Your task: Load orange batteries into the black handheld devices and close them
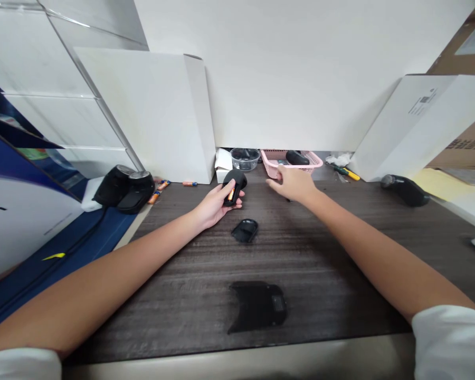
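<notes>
My left hand (217, 206) is closed around a small black device (239, 180) with a rounded end, held above the dark table. Its battery compartment faces up, with an orange battery (231, 193) in it beside my thumb. On the table just below lies a loose black cover (245, 230), hollow side up. My right hand (295, 183) is at the front edge of a pink basket (315, 162), thumb and forefinger apart and nothing visible between them; its other fingers are partly hidden. Inside the basket rests a black rounded object (296, 157).
Nearer me lies a flat black piece (259, 306). Several orange batteries (189, 183) lie to the left, near black devices (136, 190). At the back stand a clear bowl (244, 158) and white boxes (150, 116). To the right are a yellow-handled tool (350, 173) and another black device (406, 190).
</notes>
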{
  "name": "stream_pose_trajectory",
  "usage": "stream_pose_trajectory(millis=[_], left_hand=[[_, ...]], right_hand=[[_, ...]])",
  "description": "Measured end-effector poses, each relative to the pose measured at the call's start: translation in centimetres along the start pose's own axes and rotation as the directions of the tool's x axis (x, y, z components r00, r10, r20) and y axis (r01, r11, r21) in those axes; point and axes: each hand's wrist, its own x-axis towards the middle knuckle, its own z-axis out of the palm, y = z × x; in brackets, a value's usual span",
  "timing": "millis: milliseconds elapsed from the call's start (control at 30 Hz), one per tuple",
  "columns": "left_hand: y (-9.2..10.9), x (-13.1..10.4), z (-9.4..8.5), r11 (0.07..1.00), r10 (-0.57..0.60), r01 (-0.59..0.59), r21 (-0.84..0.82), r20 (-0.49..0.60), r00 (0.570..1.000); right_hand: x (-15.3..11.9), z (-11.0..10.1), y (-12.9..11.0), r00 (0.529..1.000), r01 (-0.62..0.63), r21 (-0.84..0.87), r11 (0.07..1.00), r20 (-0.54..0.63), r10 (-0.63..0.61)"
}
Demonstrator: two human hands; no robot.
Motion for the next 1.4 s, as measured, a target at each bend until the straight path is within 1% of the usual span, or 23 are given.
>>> stream_pose_trajectory(millis=[33,67,100,167,233,333,400,467,500,533,600,700,800,867,967,1067,1167,1233,1300,1400], left_hand=[[0.1,0.0,0.1,1.0,-0.004,0.004,0.003,-0.013,1.0],[0.1,0.0,0.2,1.0,-0.007,0.008,0.007,-0.024,1.0],[0.1,0.0,0.3,1.0,-0.01,0.01,0.012,-0.033,0.999],[0.1,0.0,0.4,1.0,-0.011,0.012,0.025,-0.038,0.999],[0.0,0.0,0.3,0.999,-0.001,0.003,0.042,-0.034,0.999],[-0.4,-0.1,0.2,0.996,0.032,-0.031,0.085,-0.016,0.999],[-0.8,-0.2,0.2,0.99,0.072,-0.073,0.122,0.01,0.997],[-1.3,-0.4,0.3,0.98,0.117,-0.125,0.154,0.06,0.991],[-1.5,-0.5,0.3,0.973,0.141,-0.155,0.171,0.091,0.986],[-1.8,-0.5,0.3,0.963,0.165,-0.186,0.194,0.121,0.979],[-2.1,-0.5,0.1,0.93,0.217,-0.257,0.263,0.172,0.961],[-2.4,-0.5,-0.4,0.858,0.255,-0.329,0.393,0.229,0.939],[-2.2,-0.6,-0.7,0.803,0.242,-0.337,0.492,0.248,0.938],[-2.2,-0.7,-0.8,0.801,0.222,-0.333,0.497,0.268,0.937],[-2.2,-0.7,-0.7,0.843,0.206,-0.321,0.432,0.292,0.934],[-2.5,-0.7,-0.6,0.876,0.204,-0.304,0.375,0.283,0.937],[-2.6,-0.6,-0.6,0.87,0.193,-0.304,0.387,0.3,0.934],[-2.5,-0.6,-0.7,0.842,0.204,-0.318,0.435,0.288,0.936],[-2.5,-0.6,-0.8,0.817,0.22,-0.319,0.481,0.251,0.943],[-2.2,-0.6,-0.8,0.806,0.229,-0.309,0.505,0.215,0.949]], right_hand=[[0.4,-0.3,1.2,0.995,-0.063,-0.005,0.998,0.08,0.063],[0.6,-0.5,2.2,0.978,-0.102,0.013,0.995,0.184,0.098],[0.8,-0.5,3.0,0.96,-0.114,0.037,0.993,0.26,0.101],[0.8,-0.3,3.9,0.925,-0.113,0.112,0.987,0.375,0.064],[0.7,0.0,3.8,0.91,-0.101,0.207,0.973,0.415,0.006],[0.6,0.5,1.9,0.92,-0.091,0.353,0.931,0.389,-0.057],[0.5,0.7,-0.2,0.933,-0.104,0.502,0.859,0.349,-0.092],[0.2,0.9,-2.5,0.941,-0.14,0.734,0.665,0.307,-0.141],[-0.1,1.1,-3.6,0.941,-0.156,0.801,0.578,0.298,-0.159],[-0.4,1.4,-4.7,0.939,-0.17,0.837,0.519,0.297,-0.172],[-1.3,2.0,-6.3,0.936,-0.195,0.862,0.468,0.306,-0.173],[-2.4,3.2,-7.5,0.941,-0.212,0.863,0.458,0.307,-0.143],[-2.9,3.8,-7.6,0.941,-0.233,0.857,0.46,0.317,-0.115],[-2.9,3.8,-7.5,0.933,-0.252,0.864,0.436,0.336,-0.126],[-2.6,3.4,-7.3,0.909,-0.297,0.871,0.392,0.383,-0.162],[-2.4,3.1,-7.4,0.901,-0.331,0.857,0.396,0.411,-0.137],[-2.4,3.2,-7.5,0.902,-0.348,0.847,0.401,0.42,-0.105],[-2.5,3.3,-7.6,0.908,-0.338,0.842,0.42,0.41,-0.092],[-2.7,3.5,-7.7,0.922,-0.301,0.844,0.443,0.376,-0.089],[-3.0,3.5,-7.9,0.937,-0.244,0.848,0.47,0.331,-0.11]])
